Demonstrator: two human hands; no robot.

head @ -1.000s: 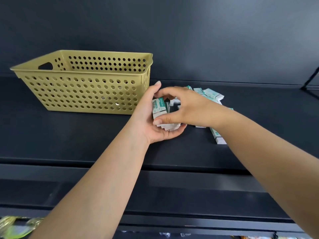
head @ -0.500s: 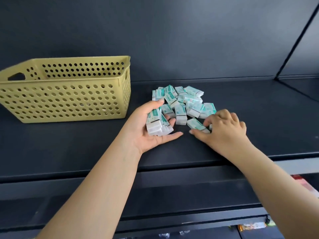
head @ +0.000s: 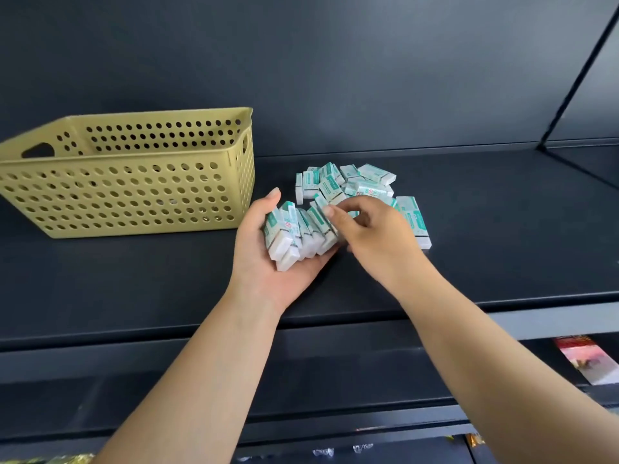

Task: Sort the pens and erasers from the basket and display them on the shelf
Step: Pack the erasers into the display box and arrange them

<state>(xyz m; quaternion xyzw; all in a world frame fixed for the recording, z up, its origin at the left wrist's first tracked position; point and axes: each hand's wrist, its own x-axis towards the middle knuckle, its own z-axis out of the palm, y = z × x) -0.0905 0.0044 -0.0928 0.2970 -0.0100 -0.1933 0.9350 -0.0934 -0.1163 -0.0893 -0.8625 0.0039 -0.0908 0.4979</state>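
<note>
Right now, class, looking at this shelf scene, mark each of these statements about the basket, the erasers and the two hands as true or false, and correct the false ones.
1. The left hand holds a row of erasers in its palm. True.
2. The yellow basket stands to the right of the loose eraser pile. False: it stands to the left of the pile.
3. The right hand rests inside the basket. False: it is at the erasers, beside the left hand, fingers curled at the end of the row.
4. The loose erasers lie on the dark shelf. True.
5. Pens lie among the erasers. False: no pens are visible on the shelf.
</note>
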